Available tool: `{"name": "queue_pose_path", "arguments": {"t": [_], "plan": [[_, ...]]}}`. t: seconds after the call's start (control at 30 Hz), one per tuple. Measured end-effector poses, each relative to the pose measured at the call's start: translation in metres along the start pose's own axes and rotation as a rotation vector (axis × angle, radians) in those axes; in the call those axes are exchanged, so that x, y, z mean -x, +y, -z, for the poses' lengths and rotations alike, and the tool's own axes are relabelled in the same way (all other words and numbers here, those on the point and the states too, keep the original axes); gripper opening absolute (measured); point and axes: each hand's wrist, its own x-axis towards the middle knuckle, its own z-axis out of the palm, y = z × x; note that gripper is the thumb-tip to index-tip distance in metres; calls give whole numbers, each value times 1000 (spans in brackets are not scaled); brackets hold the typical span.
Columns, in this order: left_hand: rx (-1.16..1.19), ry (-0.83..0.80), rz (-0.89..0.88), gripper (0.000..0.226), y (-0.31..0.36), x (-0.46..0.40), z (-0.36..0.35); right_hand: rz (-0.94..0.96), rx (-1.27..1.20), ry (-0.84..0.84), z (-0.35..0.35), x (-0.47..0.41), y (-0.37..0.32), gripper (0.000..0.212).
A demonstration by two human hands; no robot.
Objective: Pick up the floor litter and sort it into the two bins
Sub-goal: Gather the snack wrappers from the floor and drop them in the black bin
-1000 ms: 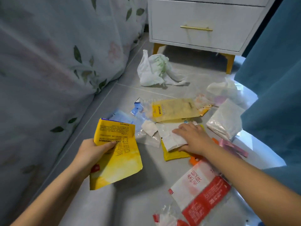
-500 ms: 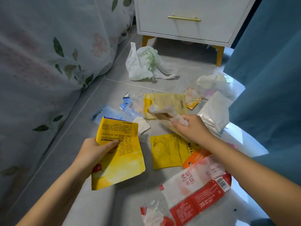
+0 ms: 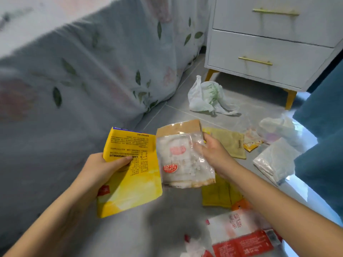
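Fingers of the left hand (image 3: 101, 170) are curled round a flat yellow printed packet (image 3: 130, 175); beside them, a clear plastic pouch with a brown top (image 3: 182, 154) is pinched by the right hand (image 3: 213, 153). Beyond its fingertips, a crumpled white plastic bag (image 3: 206, 97) is seen on the grey tiled floor (image 3: 176, 112).

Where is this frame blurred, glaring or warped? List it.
Head view: motion blur smears the bedspread at left and the red-and-white wrapper at the bottom; print on the yellow packet in the left hand stays partly legible; the clear wrapper in the right hand shows sheen; bright light patches on the floor at right; wide-angle bend in the nightstand.
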Motion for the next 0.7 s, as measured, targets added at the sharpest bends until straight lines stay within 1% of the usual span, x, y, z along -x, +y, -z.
{"name": "queue_pose_path", "arguments": {"t": [0.07,0.1,0.17,0.23,0.27,0.3,0.33,0.37,0.4,0.43,0.47,0.53,0.6,0.67,0.7], "plan": [[26,84,10,7,5,27,41,38,37,-93,-27,2,-26,48],[36,121,14,7,6,42,62,54,52,-133,-41,2,-38,49],[58,193,27,8,4,73,98,15,12,-197,-70,8,-60,33],[94,261,47,8,-1,102,129,-57,-111,-249,-97,17,-76,21],[114,292,62,7,-5,116,142,-94,-158,-238,-110,22,-82,16],[133,319,80,6,-8,129,154,-129,-182,-217,-123,26,-88,15],[153,342,100,4,-11,141,163,-181,-208,-212,-135,31,-93,22],[169,354,119,2,-13,152,172,-246,-241,-230,-147,34,-97,36],[179,358,132,1,-13,160,179,-307,-288,-293,-157,40,-102,52],[184,360,139,1,-13,167,185,-348,-330,-390,-167,44,-106,64],[184,366,142,1,-13,173,192,-362,-348,-470,-176,51,-111,67],[184,396,151,2,-13,183,205,-278,-286,-542,-193,59,-116,58],[202,433,171,5,-15,193,217,-156,-119,-542,-208,62,-113,57],[231,471,187,7,-21,204,230,-125,-18,-540,-223,67,-111,54],[249,492,196,7,-25,211,236,-120,13,-566,-231,70,-110,53]]}}
